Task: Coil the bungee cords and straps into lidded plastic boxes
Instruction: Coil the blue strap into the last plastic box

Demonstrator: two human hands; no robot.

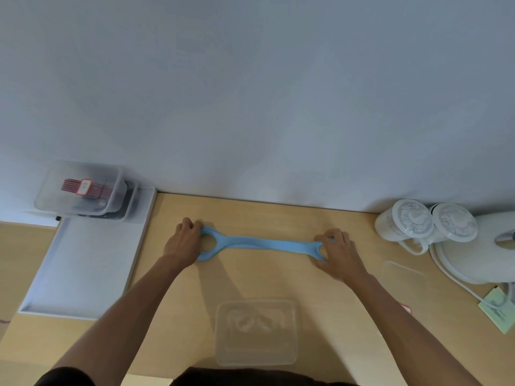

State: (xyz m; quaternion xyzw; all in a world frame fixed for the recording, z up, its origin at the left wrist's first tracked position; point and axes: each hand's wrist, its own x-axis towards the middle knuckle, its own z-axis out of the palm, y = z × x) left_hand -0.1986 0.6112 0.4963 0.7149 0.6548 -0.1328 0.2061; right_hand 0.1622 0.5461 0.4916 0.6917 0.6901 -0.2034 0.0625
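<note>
A light blue elastic strap (pixel 262 243) with a loop at each end lies stretched across the wooden table. My left hand (pixel 182 242) grips its left loop and my right hand (pixel 337 250) grips its right loop, fingers curled round the band. An open clear plastic box (pixel 256 358) stands near the table's front edge between my forearms. Its clear lid (pixel 404 277) lies flat to the right of my right hand.
A stack of lidded clear boxes (pixel 80 190) holding red and dark cords stands at the back left, on a white tray (pixel 83 268). Two white lidded jugs (pixel 423 227) and a white appliance (pixel 479 254) with a cable stand at the right. A green paper (pixel 498 310) lies at the right edge.
</note>
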